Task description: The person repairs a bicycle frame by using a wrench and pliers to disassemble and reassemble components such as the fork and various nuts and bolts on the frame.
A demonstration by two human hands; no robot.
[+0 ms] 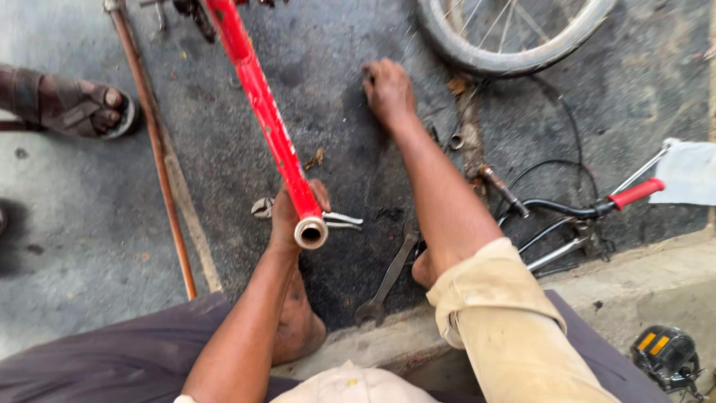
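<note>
Gripping the red bicycle frame tube (265, 112) near its open end, the left hand (287, 216) wraps round it, fingers hidden behind. Pliers (328, 219) lie partly covered beneath. The right hand (388, 89) presses knuckles-up on the dark ground, fingers curled under; whether it pinches anything cannot be told. A wrench (388, 276) lies between the arms.

The red tube (265, 112) runs off the top edge, and so does the wheel (507, 37). The left hand (287, 216) covers part of the pliers (332, 219). The pedal (667, 357) is clipped at the corner.
</note>
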